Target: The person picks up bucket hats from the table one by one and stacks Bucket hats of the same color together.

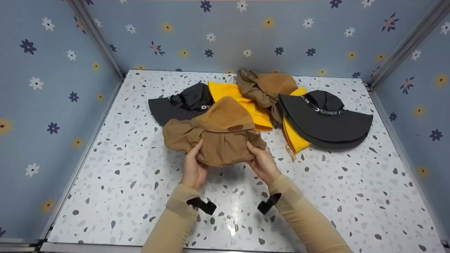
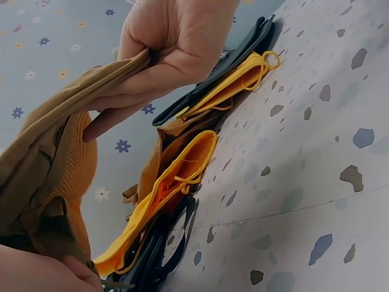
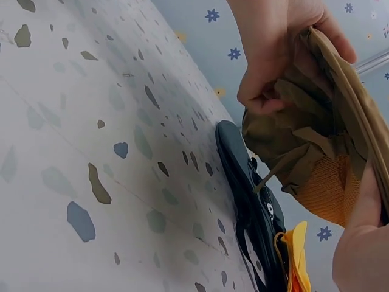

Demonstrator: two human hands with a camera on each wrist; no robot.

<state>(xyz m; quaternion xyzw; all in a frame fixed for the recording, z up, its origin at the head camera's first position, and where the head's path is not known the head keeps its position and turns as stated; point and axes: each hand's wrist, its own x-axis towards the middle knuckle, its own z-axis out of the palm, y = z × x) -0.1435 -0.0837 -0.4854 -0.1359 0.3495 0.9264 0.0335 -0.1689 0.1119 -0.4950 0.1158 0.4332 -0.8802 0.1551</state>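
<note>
A brown sun hat (image 1: 223,147) with a woven tan crown and a pleated cloth brim is held up over the front part of the table. My left hand (image 1: 194,170) pinches the near brim, its thumb on top of the cloth and its fingers beneath. To the right, my right hand (image 1: 263,164) grips the same brim in a similar way, thumb over the fabric. In the left wrist view the hat's brim (image 2: 67,100) is seen edge-on. From the right wrist view, the hat's folded underside (image 3: 304,125) shows between both hands.
Behind the held hat lie a black visor hat (image 1: 191,98), a yellow hat (image 1: 225,89) and another brown hat (image 1: 277,84). At the right a black wide-brimmed hat (image 1: 327,123) overlaps a yellow one (image 1: 297,137) with a cord. Flower-patterned walls (image 1: 239,38) enclose the speckled table (image 1: 116,196).
</note>
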